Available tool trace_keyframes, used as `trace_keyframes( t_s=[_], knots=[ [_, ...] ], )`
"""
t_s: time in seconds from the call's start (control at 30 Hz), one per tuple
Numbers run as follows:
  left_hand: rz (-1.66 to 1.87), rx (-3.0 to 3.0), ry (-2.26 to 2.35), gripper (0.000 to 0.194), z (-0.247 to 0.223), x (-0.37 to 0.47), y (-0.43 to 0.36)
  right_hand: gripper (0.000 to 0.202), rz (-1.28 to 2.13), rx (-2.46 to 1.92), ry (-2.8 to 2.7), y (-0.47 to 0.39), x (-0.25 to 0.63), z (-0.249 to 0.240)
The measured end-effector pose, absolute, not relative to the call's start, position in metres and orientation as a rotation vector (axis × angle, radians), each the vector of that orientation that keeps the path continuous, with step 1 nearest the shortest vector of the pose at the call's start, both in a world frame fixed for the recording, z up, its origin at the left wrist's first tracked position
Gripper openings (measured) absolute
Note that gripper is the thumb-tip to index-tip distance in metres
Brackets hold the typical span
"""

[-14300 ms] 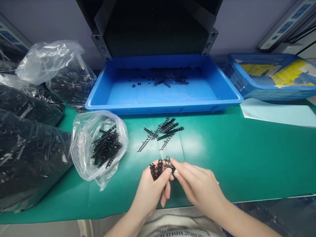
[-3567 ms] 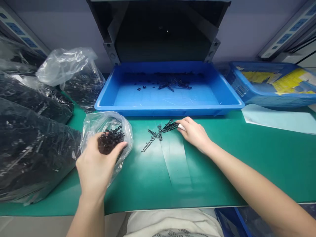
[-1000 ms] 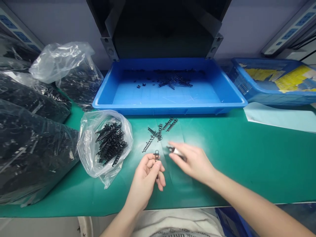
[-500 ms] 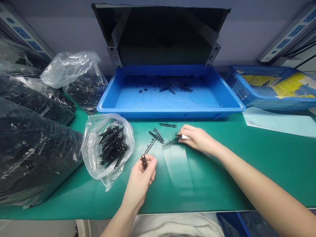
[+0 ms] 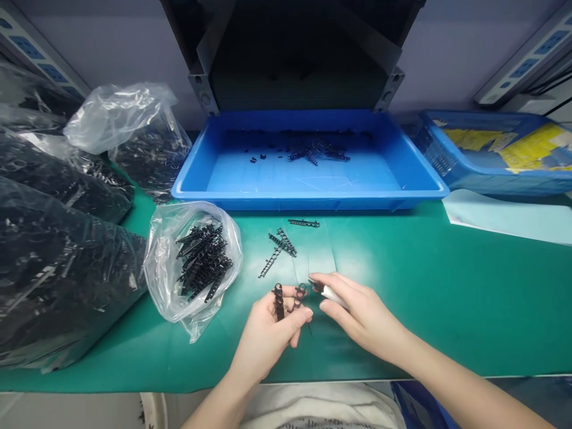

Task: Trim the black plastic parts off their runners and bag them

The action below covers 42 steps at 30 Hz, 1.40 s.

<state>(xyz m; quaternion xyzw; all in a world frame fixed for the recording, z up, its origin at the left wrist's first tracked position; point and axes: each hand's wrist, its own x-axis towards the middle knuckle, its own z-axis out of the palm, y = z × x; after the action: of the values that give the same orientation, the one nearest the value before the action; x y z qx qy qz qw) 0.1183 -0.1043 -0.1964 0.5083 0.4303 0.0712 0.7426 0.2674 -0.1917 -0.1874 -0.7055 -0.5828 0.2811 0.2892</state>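
Note:
My left hand [image 5: 272, 333] is closed around black plastic ladder-like strips. One strip [image 5: 279, 302] stands up between its fingers, and a ringed black piece [image 5: 300, 291] sticks out near the fingertips. Close by on the right, my right hand [image 5: 369, 316] grips a white object [image 5: 334, 296] whose kind I cannot make out; a dark part shows at its fingertips. Beyond the hands, several loose black strips [image 5: 270, 263] lie on the green mat [image 5: 402, 256], some crossing each other. An open clear plastic bag [image 5: 158, 286] full of black strips [image 5: 203, 259] stands to the left.
A blue tray [image 5: 308, 203] holding more black pieces sits at the back. Large clear bags [image 5: 62, 286] of black parts crowd the left side. At the back right are a blue basket [image 5: 487, 179] with yellow items and a pale blue sheet [image 5: 504, 217].
My right hand has come back toward me and in to my left hand, bringing the black strip it held from the mat. The left hand has shifted slightly right. The view has tilted a little.

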Motion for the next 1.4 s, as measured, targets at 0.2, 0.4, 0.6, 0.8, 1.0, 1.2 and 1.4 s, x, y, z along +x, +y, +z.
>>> trace_keyframes(
  t_s=[0.2,0.4,0.6,0.8,1.0,1.2,1.4],
  knots=[
    [0.209,1.168,0.957,0.022,-0.194,0.120,-0.104,0.034,0.715,-1.821,-1.702,-0.202,0.256,-0.189],
    [0.216,1.216,0.963,0.020,-0.192,0.122,-0.106,0.035,0.513,-1.857,-1.774,-0.204,0.252,-0.190],
    [0.232,1.234,0.962,0.017,-0.195,0.122,-0.108,0.034,0.399,-1.893,-1.746,-0.205,0.246,-0.191],
    [0.233,1.229,0.952,0.016,-0.199,0.120,-0.111,0.033,0.430,-1.913,-1.709,-0.207,0.243,-0.191],
    [0.262,1.208,0.978,0.017,-0.197,0.121,-0.112,0.032,0.338,-1.930,-1.691,-0.207,0.237,-0.192],
    [0.347,1.154,1.029,0.019,-0.200,0.124,-0.117,0.032,0.083,-1.984,-1.735,-0.204,0.233,-0.195],
    [0.346,1.119,1.016,0.022,-0.203,0.121,-0.115,0.032,0.061,-2.068,-1.670,-0.186,0.261,-0.198]
  ],
)
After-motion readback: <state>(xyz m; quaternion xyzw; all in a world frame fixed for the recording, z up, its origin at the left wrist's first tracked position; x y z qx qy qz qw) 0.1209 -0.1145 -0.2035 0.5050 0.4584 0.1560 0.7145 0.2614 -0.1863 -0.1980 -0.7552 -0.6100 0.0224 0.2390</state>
